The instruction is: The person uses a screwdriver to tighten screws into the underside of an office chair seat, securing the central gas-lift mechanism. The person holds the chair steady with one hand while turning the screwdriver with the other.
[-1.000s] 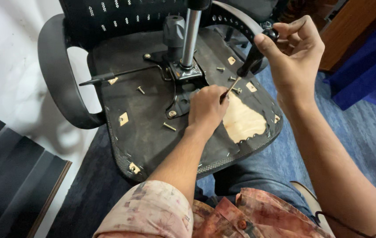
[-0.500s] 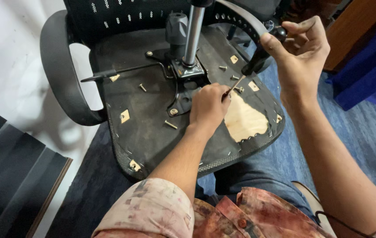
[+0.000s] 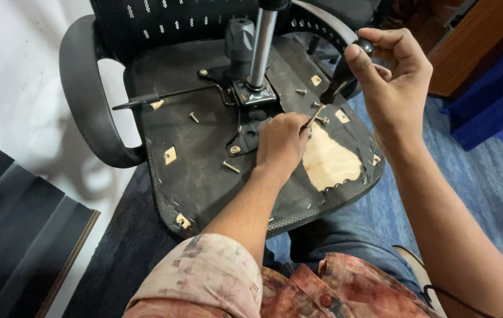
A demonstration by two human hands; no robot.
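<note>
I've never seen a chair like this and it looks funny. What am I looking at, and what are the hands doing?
The picture comes from a camera worn on a person's head, looking down at that person's own two hands. In front of them is an office chair turned upside down, so you see the dark underside of the seat. The shiny metal post sticking up is the part that normally joins the seat to the wheels. A curved armrest is on the left.

The right hand holds a screwdriver by its black handle, with the tip pointing down at the seat. The left hand rests on the seat by the tip. Loose screws lie on the underside. A torn patch shows pale wood beneath the black cover.
</note>
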